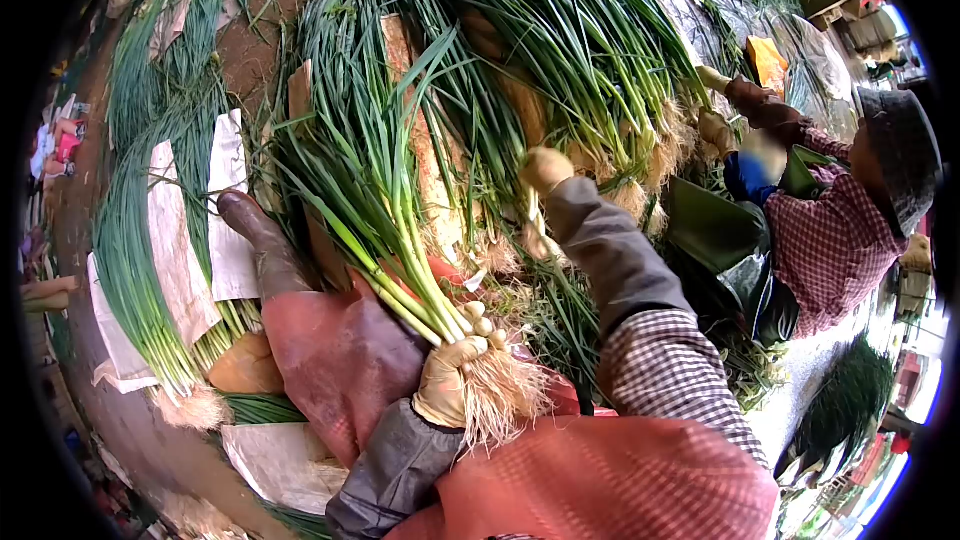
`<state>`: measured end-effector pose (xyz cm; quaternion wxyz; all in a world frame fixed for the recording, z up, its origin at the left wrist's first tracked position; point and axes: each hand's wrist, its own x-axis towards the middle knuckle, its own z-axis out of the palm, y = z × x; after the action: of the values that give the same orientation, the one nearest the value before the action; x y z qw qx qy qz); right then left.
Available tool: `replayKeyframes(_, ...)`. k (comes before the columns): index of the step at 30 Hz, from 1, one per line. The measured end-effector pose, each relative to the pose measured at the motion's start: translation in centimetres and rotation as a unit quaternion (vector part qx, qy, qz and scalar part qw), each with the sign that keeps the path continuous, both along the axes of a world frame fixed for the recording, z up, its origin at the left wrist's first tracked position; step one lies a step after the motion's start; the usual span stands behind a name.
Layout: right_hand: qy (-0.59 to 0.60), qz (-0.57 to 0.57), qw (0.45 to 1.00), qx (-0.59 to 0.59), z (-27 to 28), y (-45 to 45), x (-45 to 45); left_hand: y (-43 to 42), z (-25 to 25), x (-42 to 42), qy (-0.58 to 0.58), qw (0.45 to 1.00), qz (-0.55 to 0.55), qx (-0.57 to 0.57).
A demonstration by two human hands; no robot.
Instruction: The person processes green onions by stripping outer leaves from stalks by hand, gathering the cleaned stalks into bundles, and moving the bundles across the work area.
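My left hand [450,380], in a yellowish glove, is closed around the lower stalks of a bunch of green garlic [405,225]. The bunch's long leaves point up and away, and its pale roots [503,395] hang beside the glove. My right hand [547,170], gloved as well, is stretched forward to the pile of green garlic [580,50]. Its fingers are curled at a few stalks, whose whitish lower ends [538,230] show just below the glove. The grip itself is partly hidden.
A co-worker [835,240] in a checked shirt and hat sits at right, gloved hands at the same pile. Tied bundles [150,310] wrapped in pale sheets lie at left beside my boot [255,230]. A red apron [600,480] covers my lap.
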<state>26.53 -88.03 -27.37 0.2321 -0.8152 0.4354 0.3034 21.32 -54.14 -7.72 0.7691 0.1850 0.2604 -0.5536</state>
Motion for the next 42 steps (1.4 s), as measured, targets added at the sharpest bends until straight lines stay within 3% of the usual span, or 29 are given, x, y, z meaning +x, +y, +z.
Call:
replayKeyframes(1,-0.125,0.064,0.990,0.001,4.8,-0.2,-0.9,0.0,0.0,0.0,-0.001,1.000,0.002,0.002)
replayKeyframes(3,-0.204,-0.029,0.976,0.073,7.5,-1.4,-3.3,-0.7,-0.4,-0.1,-0.011,1.000,0.023,-0.003)
replayKeyframes(5,-0.302,-0.142,0.903,0.271,11.8,1.0,-6.4,-2.1,-0.5,-0.4,-0.017,0.994,0.020,0.105)
replayKeyframes(6,-0.316,-0.081,0.901,0.285,11.1,1.9,-8.4,-2.5,-0.8,-0.4,-0.059,0.994,-0.008,0.093)
replayKeyframes(9,-0.303,-0.198,0.880,0.306,18.4,9.2,-10.6,-3.8,-2.7,-2.1,-0.006,0.998,-0.045,0.051)
replayKeyframes(10,-0.335,-0.177,0.881,0.285,17.7,10.7,-11.7,-3.7,-3.3,-3.1,0.019,0.999,-0.048,-0.017)
replayKeyframes(11,-0.366,-0.159,0.879,0.261,17.2,11.9,-12.7,-4.0,-2.0,-3.4,0.022,0.991,-0.117,0.067)
replayKeyframes(12,-0.393,-0.195,0.852,0.286,18.3,13.1,-13.2,-3.5,-3.2,-4.1,0.042,0.990,-0.128,0.048)
replayKeyframes(13,-0.420,-0.255,0.778,0.392,18.7,13.7,-14.3,-2.9,-4.3,-4.8,0.063,0.988,-0.140,0.029)
replayKeyframes(15,-0.395,-0.253,0.717,0.515,20.4,13.2,-18.7,-3.8,-1.8,-4.8,0.053,0.995,-0.046,0.073)
replayKeyframes(16,-0.385,-0.248,0.704,0.543,21.3,13.0,-20.9,-2.2,-3.0,-4.1,0.049,0.983,-0.173,0.028)
replayKeyframes(19,-0.296,-0.232,0.718,0.586,21.9,11.3,-28.1,-2.5,-2.0,-4.0,0.029,0.977,-0.148,0.154)
replayKeyframes(20,-0.190,-0.213,0.775,0.563,20.3,10.4,-31.2,-2.4,-1.8,-3.9,0.040,0.978,-0.141,0.147)
replayKeyframes(22,0.089,0.065,0.908,0.404,15.7,9.0,-36.0,-1.4,-3.6,-4.3,0.067,0.987,-0.119,0.086)
replayKeyframes(23,0.120,0.128,0.929,0.326,14.2,8.9,-36.1,-1.0,-4.3,-4.6,0.071,0.989,-0.109,0.068)
replayKeyframes(24,0.044,0.033,0.951,0.305,13.7,9.2,-34.0,-1.2,-3.9,-4.7,0.060,0.989,-0.102,0.089)
replayKeyframes(26,-0.205,-0.229,0.870,0.385,17.1,11.5,-24.3,-1.2,-3.5,-4.9,0.058,0.988,-0.115,0.081)
replayKeyframes(27,-0.275,-0.259,0.805,0.458,18.4,12.3,-20.8,-1.3,-3.3,-4.6,0.049,0.988,-0.128,0.071)
replayKeyframes(29,-0.343,-0.204,0.802,0.444,17.6,13.9,-16.9,-1.2,-2.8,-4.0,0.062,0.986,-0.139,0.061)
replayKeyframes(31,-0.347,-0.258,0.792,0.432,19.1,14.0,-15.8,-0.4,-2.5,-3.8,0.070,0.994,-0.089,0.006)
replayKeyframes(33,-0.340,-0.332,0.806,0.352,17.0,12.6,-19.0,-0.8,-0.3,-3.3,-0.022,0.998,-0.060,0.004)
replayKeyframes(34,-0.267,-0.252,0.906,0.209,15.4,11.4,-21.8,-0.8,-0.3,-3.3,-0.023,0.999,-0.037,0.018)
replayKeyframes(35,-0.244,0.165,0.954,0.046,7.6,9.0,-29.1,-0.8,-0.4,-3.3,-0.024,0.999,-0.013,0.031)
replayKeyframes(36,-0.053,0.231,0.968,0.081,5.4,8.6,-33.0,-0.7,-0.5,-3.1,-0.011,1.000,-0.014,0.012)
replayKeyframes(37,0.017,0.266,0.952,0.152,5.6,8.6,-36.0,-1.0,0.2,-2.9,0.003,1.000,-0.011,-0.004)
replayKeyframes(39,-0.086,0.098,0.991,0.033,2.1,8.1,-36.6,0.1,-2.6,-2.3,0.160,0.971,-0.018,-0.179)
replayKeyframes(40,-0.171,0.036,0.983,-0.056,0.0,8.0,-35.0,0.7,-4.2,-2.6,0.136,0.978,-0.015,-0.156)
replayKeyframes(41,-0.254,-0.025,0.956,-0.145,-2.2,8.8,-32.6,-0.9,-1.4,-1.6,0.046,0.977,-0.033,-0.206)
replayKeyframes(42,-0.252,0.008,0.949,-0.191,-4.7,11.1,-31.2,-1.3,-0.4,-1.0,0.004,0.975,-0.028,-0.219)
